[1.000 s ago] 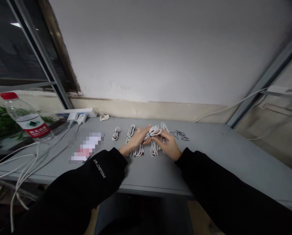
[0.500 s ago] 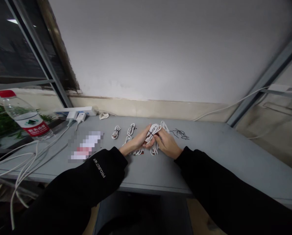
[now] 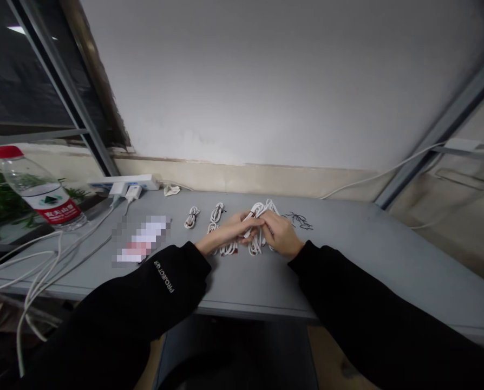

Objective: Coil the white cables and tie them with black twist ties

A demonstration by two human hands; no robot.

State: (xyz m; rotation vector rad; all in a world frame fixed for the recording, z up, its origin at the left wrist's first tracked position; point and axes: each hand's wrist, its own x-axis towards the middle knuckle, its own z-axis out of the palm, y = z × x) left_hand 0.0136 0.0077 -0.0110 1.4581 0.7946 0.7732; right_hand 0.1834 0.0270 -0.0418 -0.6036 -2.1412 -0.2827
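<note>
A coiled white cable [image 3: 257,209] with a dark tie round its middle is held up between my two hands. My left hand [image 3: 234,229] grips it from the left, thumb laid across the coil. From the other side my right hand [image 3: 280,233] closes on it, fingertips pinched at the tie and partly hidden. Below and behind the hands lie more coiled white cables, some covered by the fingers. Two tied bundles, one cable bundle [image 3: 192,217] and another bundle [image 3: 217,212], rest on the desk to the left. Loose black ties [image 3: 300,220] lie in a pile beyond my right hand.
The grey desk [image 3: 347,260] runs along a wall. At left stand a water bottle [image 3: 43,189] with a red cap and a white power strip [image 3: 144,182] with plugged-in chargers. Their cables [image 3: 43,271] loop over the desk's left edge. A pixelated flat item [image 3: 142,241] lies nearby.
My left thumb has come across the coiled cable, and my right hand has closed nearer over it. The coil now shows less between the hands.
</note>
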